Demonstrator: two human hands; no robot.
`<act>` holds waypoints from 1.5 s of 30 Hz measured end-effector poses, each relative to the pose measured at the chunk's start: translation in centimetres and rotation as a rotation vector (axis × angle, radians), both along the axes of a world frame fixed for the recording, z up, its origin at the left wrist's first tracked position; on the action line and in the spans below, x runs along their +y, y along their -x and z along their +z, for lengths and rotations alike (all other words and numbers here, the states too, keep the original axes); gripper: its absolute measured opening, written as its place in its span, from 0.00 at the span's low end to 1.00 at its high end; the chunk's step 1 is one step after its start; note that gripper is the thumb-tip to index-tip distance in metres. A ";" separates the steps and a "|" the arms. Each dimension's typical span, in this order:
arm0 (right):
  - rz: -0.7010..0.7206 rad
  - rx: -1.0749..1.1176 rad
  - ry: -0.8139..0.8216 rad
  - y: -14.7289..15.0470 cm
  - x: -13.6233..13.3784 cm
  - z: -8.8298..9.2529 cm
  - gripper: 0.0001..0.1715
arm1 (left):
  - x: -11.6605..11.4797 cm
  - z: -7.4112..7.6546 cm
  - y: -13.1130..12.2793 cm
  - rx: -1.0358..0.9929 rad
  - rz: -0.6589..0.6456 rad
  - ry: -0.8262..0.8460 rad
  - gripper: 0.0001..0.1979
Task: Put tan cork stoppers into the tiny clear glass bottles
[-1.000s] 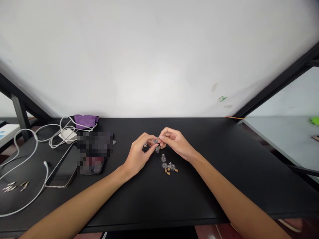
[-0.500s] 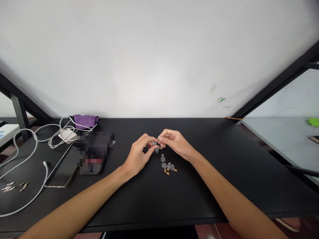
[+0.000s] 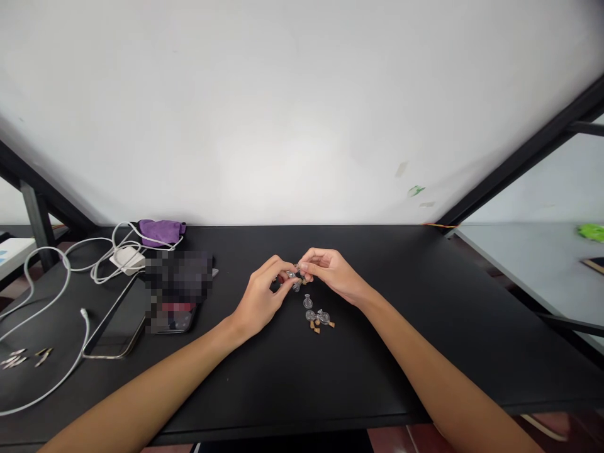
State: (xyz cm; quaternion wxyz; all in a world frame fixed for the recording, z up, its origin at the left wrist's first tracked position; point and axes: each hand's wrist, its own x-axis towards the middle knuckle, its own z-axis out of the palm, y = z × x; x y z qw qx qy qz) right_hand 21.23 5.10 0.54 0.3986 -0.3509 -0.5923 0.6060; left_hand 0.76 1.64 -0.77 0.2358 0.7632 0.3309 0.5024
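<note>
My left hand (image 3: 260, 290) pinches a tiny clear glass bottle (image 3: 291, 274) between thumb and fingers. Close against its mouth, my right hand (image 3: 332, 275) has thumb and forefinger pressed together; whatever they grip is too small to name. Below the fingers lies another clear piece (image 3: 297, 287), partly covered. Nearer to me on the black table, a small round-bodied glass bottle (image 3: 307, 302) lies apart from a cluster of similar bottles (image 3: 323, 318). Several little corks (image 3: 317, 323) are scattered right beside that cluster.
Left on the black table (image 3: 283, 384) are a phone (image 3: 116, 321), a second, blurred-out device (image 3: 177, 319), a looping white cable (image 3: 70, 377), a white charger (image 3: 127, 258) and a purple pouch (image 3: 162, 231). Small slim pieces (image 3: 14, 360) lie at far left. A white wall (image 3: 302, 113) stands behind.
Both hands keep nearly the same pose, fingertips together at the small bottle. The view has shifted very slightly; the bottles and corks on the table stay put.
</note>
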 end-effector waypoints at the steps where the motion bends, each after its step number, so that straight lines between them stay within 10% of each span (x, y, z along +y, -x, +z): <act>1: 0.002 -0.004 -0.003 0.0 0.0 0.0 0.14 | 0.0 0.0 0.0 0.001 -0.003 0.001 0.05; 45: 0.012 -0.019 -0.035 0.5 -0.5 0.2 0.15 | -0.3 0.4 -0.2 -0.025 0.043 0.018 0.07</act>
